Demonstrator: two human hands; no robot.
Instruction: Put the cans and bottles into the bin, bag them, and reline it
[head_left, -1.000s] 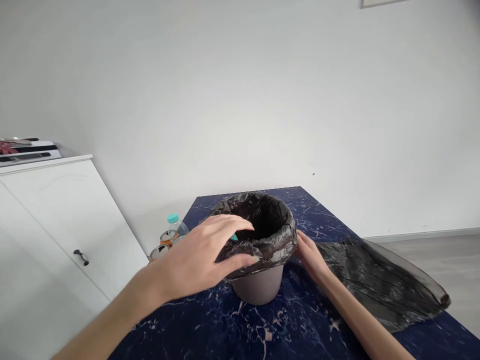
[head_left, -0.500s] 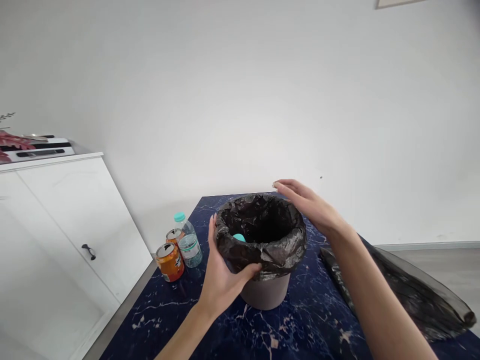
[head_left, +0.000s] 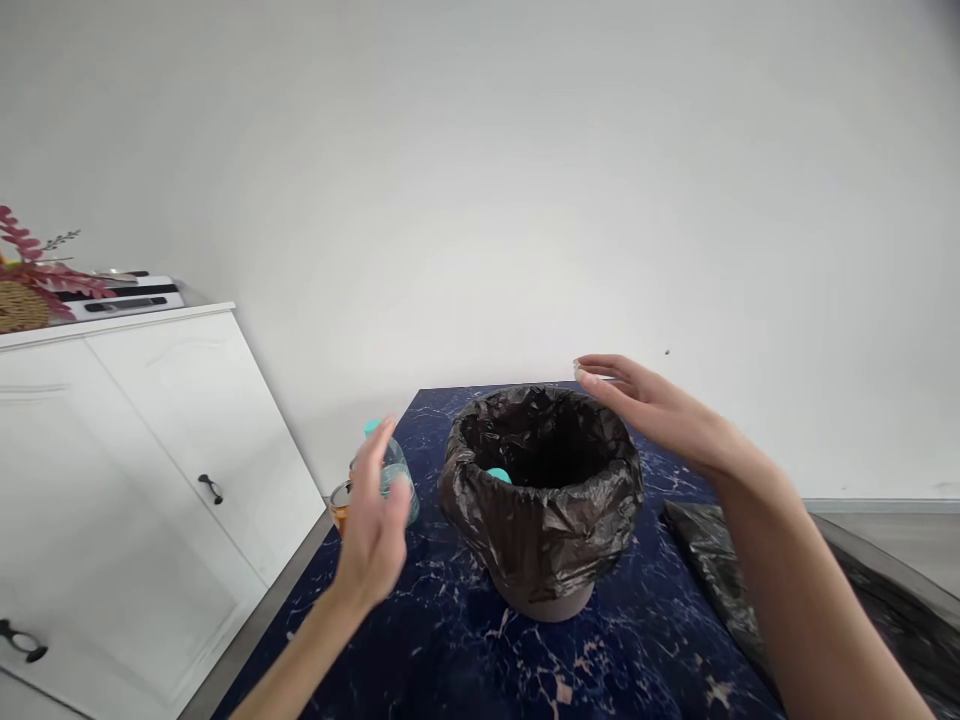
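A grey bin (head_left: 551, 606) lined with a black bin bag (head_left: 555, 535) stands on the dark blue marbled table (head_left: 450, 640). Inside, by the near left of its rim, shows the turquoise cap (head_left: 499, 475) of a bottle. My left hand (head_left: 375, 530), slightly blurred, is off the bin with its fingers apart and nothing in them. Behind that hand, partly covered, are a clear plastic bottle (head_left: 396, 462) and an orange drink can (head_left: 340, 497). My right hand (head_left: 637, 395) hovers above the bin's far right rim, its fingers stretched out and holding nothing.
More black bin bags (head_left: 709, 555) lie on the table's right side, partly behind my right forearm. At the left stands a white cabinet (head_left: 172, 430) with a woven basket (head_left: 22, 305) and pink leaves on top. A white wall (head_left: 480, 200) closes off the back.
My left hand has let go of the bin's bag-covered rim and moved left, in front of the bottle and cans. The bag now hangs lower over the bin's front. The view has shifted slightly left.
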